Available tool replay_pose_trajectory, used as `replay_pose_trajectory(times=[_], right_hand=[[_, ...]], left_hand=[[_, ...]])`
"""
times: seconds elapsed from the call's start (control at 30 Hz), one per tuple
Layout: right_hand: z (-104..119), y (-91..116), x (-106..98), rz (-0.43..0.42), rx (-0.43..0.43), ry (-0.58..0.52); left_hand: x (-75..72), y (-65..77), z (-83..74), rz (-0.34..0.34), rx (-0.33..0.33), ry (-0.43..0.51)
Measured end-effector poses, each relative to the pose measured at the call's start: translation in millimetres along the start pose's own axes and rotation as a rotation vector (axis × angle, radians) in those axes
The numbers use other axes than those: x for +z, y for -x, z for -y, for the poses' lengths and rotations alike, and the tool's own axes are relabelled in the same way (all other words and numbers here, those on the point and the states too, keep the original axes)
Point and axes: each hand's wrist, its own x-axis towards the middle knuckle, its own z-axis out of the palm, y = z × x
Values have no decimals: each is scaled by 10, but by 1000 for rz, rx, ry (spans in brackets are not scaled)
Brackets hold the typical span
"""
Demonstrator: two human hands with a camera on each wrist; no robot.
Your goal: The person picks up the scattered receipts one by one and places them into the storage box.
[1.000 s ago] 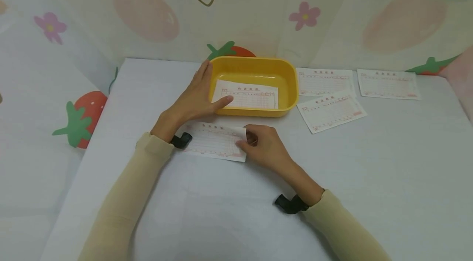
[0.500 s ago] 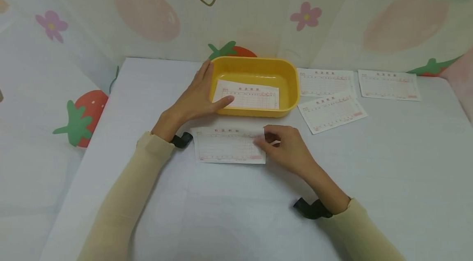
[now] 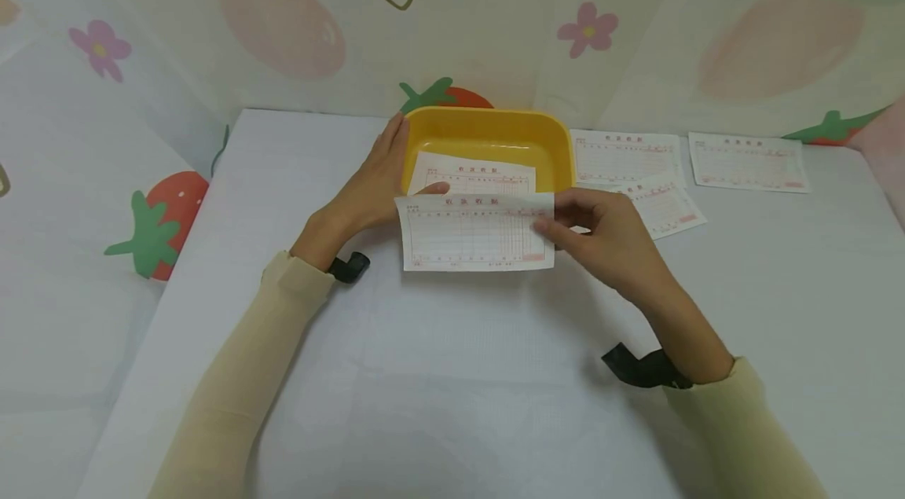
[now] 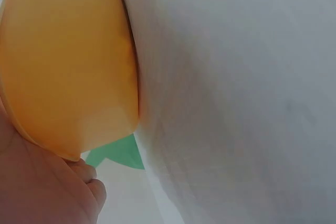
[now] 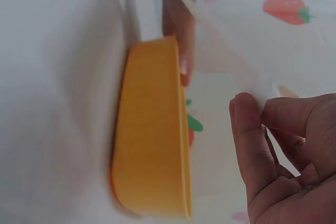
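My right hand (image 3: 608, 236) pinches the right edge of a white receipt slip (image 3: 474, 236) printed in red, between thumb and fingers. The slip is raised in front of the yellow plastic basin (image 3: 495, 124), hiding most of its front wall. Inside the basin lies another slip (image 3: 470, 169), its lower part covered. My left hand (image 3: 378, 188) holds the basin's left end, thumb over the front rim and fingers along the outer side. In the left wrist view, fingertips meet the basin's rim (image 4: 68, 66). The right wrist view shows the held slip (image 5: 220, 40) edge-on above the basin (image 5: 152, 129).
To the basin's right, more receipt slips lie on the white table (image 3: 438, 373): one near the back (image 3: 625, 153), one tilted and partly behind my right hand (image 3: 668, 208), one farther right (image 3: 749, 161). A fruit-patterned cloth (image 3: 495, 27) hangs behind.
My right hand has moved right and up toward the basin, lifting the slip off the table from beside my left wrist. The left hand has stayed on the basin.
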Motion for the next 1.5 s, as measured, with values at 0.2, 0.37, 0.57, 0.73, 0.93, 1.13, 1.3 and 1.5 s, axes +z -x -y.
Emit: replay_pose_trajectory(times=[0.2, 0.37, 0.57, 0.73, 0.93, 1.13, 1.3, 1.5], right_hand=[[72, -169, -233, -92, 7, -84], [87, -360, -398, -144, 32, -114], [58, -551, -487, -146, 109, -84], [36, -673, -457, -137, 141, -72], [-6, -806, -365, -90, 169, -38], [-78, -840, -314, -46, 180, 31], [-163, -813, -271, -64, 128, 72], [-240, -747, -216, -150, 61, 187]], left_hand=[[2, -15, 7, -8, -14, 7], [3, -31, -16, -4, -21, -11], [-9, -18, -36, 12, -41, -16], [-21, -18, -40, 25, -43, -18], [-10, -13, -49, 23, -32, -7], [10, -15, -65, 21, -21, 2], [19, -14, -70, 17, -18, 8], [34, 3, -73, 36, -17, 8]])
